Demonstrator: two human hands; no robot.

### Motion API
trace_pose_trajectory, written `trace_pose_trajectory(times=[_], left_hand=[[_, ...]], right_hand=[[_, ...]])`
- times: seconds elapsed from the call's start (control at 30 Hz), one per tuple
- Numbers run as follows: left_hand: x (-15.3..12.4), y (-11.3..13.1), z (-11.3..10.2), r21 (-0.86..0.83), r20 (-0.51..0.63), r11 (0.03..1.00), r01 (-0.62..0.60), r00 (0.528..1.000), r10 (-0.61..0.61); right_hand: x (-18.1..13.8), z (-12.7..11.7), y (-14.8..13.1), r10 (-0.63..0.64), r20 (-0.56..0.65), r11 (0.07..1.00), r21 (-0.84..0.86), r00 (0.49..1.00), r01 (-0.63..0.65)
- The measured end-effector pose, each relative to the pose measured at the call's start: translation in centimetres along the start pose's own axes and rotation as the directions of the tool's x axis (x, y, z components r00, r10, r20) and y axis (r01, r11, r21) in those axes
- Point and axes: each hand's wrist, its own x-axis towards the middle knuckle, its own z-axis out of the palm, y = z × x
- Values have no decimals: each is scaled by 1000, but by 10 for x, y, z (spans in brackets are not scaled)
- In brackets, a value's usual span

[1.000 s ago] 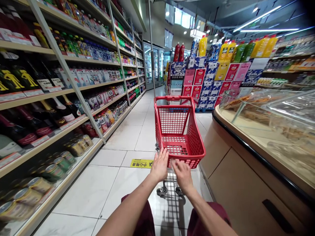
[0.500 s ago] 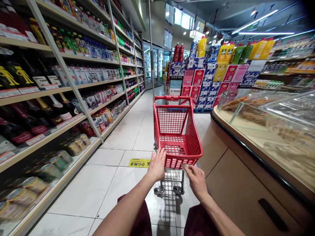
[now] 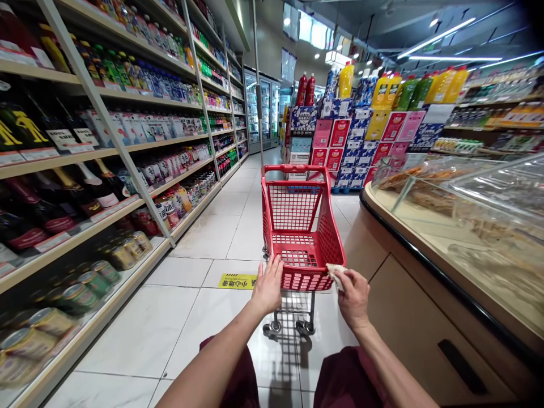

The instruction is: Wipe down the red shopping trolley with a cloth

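Note:
A red plastic shopping cart (image 3: 297, 226) stands in the aisle in front of me, with nothing visible in its basket. My left hand (image 3: 268, 286) rests on the cart's near left rim, fingers stretched out against it. My right hand (image 3: 353, 294) is at the near right corner of the cart, fingers pinched on a small whitish crumpled piece (image 3: 336, 273), perhaps paper or cloth, held against the rim.
Shelves of bottles, cartons and cans (image 3: 106, 170) line the left side. A curved counter with clear food cases (image 3: 446, 226) runs along the right. Stacked drink cartons (image 3: 352, 141) and glass-door fridges (image 3: 263, 113) stand ahead. A yellow floor sticker (image 3: 238, 281) lies on the white tiles.
My right hand moved from the middle of the cart's near rim out to its right corner and now pinches a small whitish piece. The cart and I edged forward.

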Motion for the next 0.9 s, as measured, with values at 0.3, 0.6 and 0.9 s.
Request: trace_pose_trajectory(times=[0.3, 0.6, 0.9], left_hand=[[2, 2, 2, -28, -2, 999, -21, 1000, 21], [-1, -2, 0, -30, 6, 999, -22, 1000, 22], [1, 4, 6, 0, -45, 1000, 15, 999, -15]], right_hand=[[12, 6, -64, -106, 52, 982, 160, 993, 96], [3, 9, -78, -191, 78, 967, 186, 979, 173], [43, 19, -75, -183, 131, 983, 55, 974, 177]])
